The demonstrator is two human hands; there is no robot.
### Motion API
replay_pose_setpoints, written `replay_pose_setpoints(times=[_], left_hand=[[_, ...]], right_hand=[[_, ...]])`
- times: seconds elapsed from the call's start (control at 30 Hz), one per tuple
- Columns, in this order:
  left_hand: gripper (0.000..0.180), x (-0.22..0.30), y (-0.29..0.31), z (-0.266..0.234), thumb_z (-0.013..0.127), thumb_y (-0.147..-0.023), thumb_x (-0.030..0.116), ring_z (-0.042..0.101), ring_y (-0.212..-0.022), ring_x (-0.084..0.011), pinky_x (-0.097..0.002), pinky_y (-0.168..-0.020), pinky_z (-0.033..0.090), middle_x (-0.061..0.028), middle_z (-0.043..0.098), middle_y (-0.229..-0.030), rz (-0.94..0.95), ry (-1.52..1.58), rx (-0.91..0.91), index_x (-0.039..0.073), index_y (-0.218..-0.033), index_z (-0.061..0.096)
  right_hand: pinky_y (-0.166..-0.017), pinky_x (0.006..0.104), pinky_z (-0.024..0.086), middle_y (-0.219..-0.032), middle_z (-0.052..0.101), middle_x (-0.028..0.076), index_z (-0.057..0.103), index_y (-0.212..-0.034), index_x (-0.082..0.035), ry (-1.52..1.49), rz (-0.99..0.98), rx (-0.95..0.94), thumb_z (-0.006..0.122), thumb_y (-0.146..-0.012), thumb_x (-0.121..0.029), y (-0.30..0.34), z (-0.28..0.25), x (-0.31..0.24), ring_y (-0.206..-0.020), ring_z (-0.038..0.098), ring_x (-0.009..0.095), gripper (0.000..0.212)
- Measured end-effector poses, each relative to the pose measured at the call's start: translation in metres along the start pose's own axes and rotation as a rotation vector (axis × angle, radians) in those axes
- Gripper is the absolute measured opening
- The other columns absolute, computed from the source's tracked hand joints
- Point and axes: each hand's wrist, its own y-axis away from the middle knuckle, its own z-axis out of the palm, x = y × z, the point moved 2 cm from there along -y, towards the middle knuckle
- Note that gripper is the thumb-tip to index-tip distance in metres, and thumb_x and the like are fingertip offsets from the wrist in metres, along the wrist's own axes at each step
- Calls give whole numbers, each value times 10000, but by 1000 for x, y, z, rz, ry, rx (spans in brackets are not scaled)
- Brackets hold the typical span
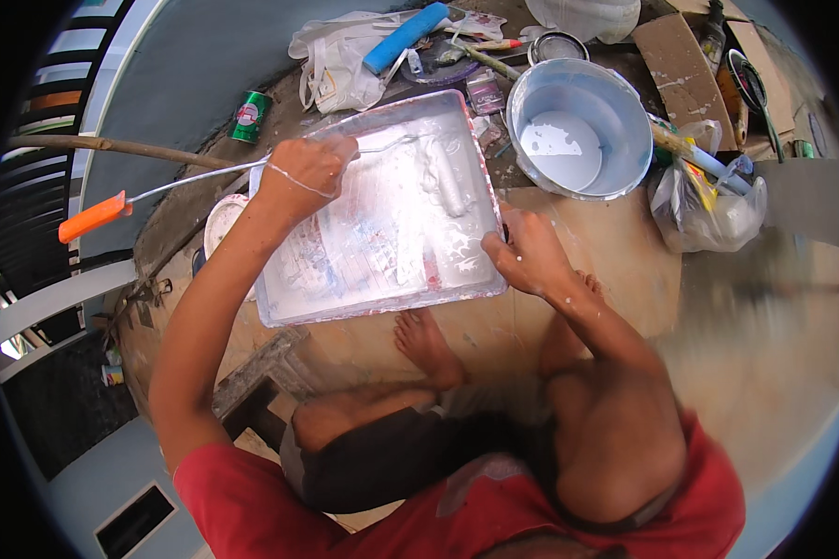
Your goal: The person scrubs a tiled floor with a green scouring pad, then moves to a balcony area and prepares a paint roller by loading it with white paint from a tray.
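My left hand (303, 177) is closed around the metal rod of a paint roller (446, 179). Its orange handle (96, 216) sticks out to the left, while the white-coated roller end rests in the right far part of a paint tray (298, 315). White wet paint covers much of the tray's bottom, with streaks of older colour showing through. At the tray's right edge, my right hand (531, 252) grips the rim, thumb over the side. Just beyond it stands a pale blue bucket (617, 121) with white paint at its bottom.
A green can (250, 116) lies by the wall, near a long wooden stick (130, 147). Behind the tray are a white bag (331, 70) and a blue cylinder (405, 37). Cardboard (676, 70) and a clear plastic bag (713, 210) sit right of the bucket. My bare feet are near the tray.
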Motion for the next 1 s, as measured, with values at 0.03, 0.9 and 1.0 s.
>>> replay_pose_setpoints(times=[0.03, 0.9, 1.0], left_hand=[[164, -6, 5, -2, 684, -872, 65, 740, -739, -314, -432, -636, 584, -93, 745, -896, -6, -11, 3, 120, -1026, 689], [69, 18, -26, -12, 712, -941, 151, 731, -726, -359, -473, -637, 576, -127, 729, -871, -59, 15, 59, 100, -971, 676], [83, 24, -25, -36, 696, -987, 160, 716, -719, -375, -489, -628, 560, -134, 720, -850, -93, 22, 120, 91, -950, 667]], right_hand=[[-689, 518, 529, -768, 672, 305, 701, -1034, 56, -9, -1, -9, 609, -874, -192, 0, 0, 1, -698, 667, 479, 310], [-697, 590, 557, -714, 633, 346, 646, -915, 94, 0, -81, -19, 635, -838, -172, 0, 11, 9, -697, 655, 554, 278], [-717, 590, 558, -731, 640, 350, 645, -987, 92, 7, -66, 4, 630, -852, -176, 2, 2, 8, -715, 659, 554, 300]])
